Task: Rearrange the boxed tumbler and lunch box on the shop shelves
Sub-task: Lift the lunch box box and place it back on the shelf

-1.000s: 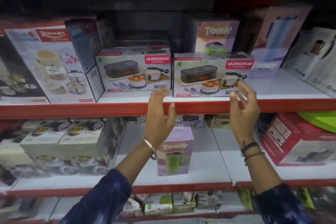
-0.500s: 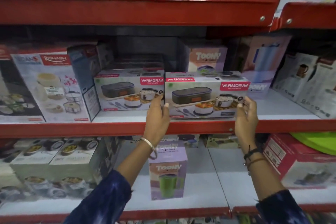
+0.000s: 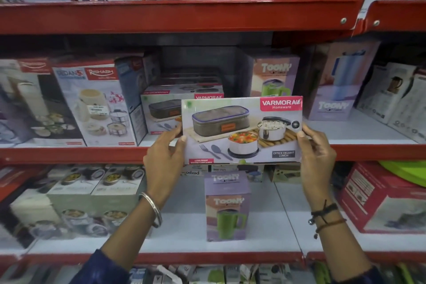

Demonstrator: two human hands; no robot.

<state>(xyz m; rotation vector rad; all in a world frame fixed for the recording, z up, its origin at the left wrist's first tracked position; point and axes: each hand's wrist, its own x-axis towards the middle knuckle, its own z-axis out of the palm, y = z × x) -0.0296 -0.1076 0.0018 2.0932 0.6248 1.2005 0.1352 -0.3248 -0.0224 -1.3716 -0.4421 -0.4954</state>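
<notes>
A white Varmora lunch box carton [image 3: 242, 130] hangs in the air in front of the middle shelf [image 3: 69, 153], its printed face toward me. My left hand [image 3: 167, 152] grips its left end and my right hand [image 3: 317, 154] grips its right end. A second Varmora lunch box carton [image 3: 161, 110] stands behind it on the middle shelf, partly hidden. A lilac Toony tumbler box [image 3: 227, 206] with a green mug picture stands upright on the lower shelf [image 3: 288, 233], below the held carton. Another Toony box [image 3: 274, 78] stands on the middle shelf behind the carton.
A Rehabh food-container box [image 3: 96, 104] stands left on the middle shelf, a taller lilac tumbler box [image 3: 338, 85] to the right. A red carton [image 3: 380, 198] and stacked bowl-set boxes [image 3: 76, 198] flank the lower shelf. Boxes fill the top shelf [image 3: 184, 14].
Both hands closed on the ends of the right Varmora carton and pulled it off the middle shelf toward me, leaving its spot on that shelf bare.
</notes>
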